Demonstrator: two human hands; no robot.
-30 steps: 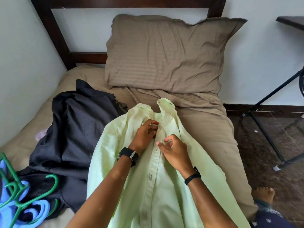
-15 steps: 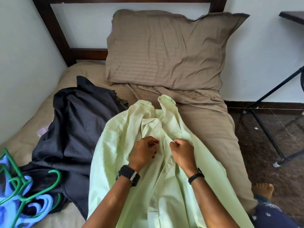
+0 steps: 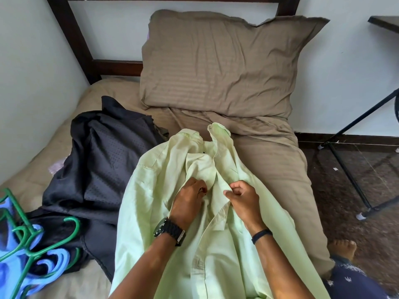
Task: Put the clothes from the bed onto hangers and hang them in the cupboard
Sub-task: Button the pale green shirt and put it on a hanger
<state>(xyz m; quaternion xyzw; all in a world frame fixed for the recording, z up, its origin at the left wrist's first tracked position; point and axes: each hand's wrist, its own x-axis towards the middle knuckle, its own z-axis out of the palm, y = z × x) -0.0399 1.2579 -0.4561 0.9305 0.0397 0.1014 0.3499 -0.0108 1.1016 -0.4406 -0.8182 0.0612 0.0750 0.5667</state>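
A pale green button-up shirt (image 3: 155, 201) lies front-up on the bed, collar toward the pillow. My left hand (image 3: 189, 200) pinches the left edge of its button placket a short way below the collar. My right hand (image 3: 243, 198) pinches the right placket edge beside it, fingers curled. The upper front of the shirt is parted between the hands. Dark grey-black clothes (image 3: 103, 165) lie heaped to the left of the shirt. Green and blue plastic hangers (image 3: 28, 251) are piled at the bed's near left corner.
A brown pillow (image 3: 220, 65) leans on the dark wooden headboard (image 3: 73, 39). The brown bedsheet (image 3: 272, 160) covers the mattress. A white wall runs along the left. Black metal stand legs (image 3: 349, 175) are on the dark floor to the right. A bare foot (image 3: 342, 249) shows at the bed's right edge.
Both hands have moved down the placket from just under the collar, toward me. The top of the shirt front has come apart and the collar area is now rumpled.
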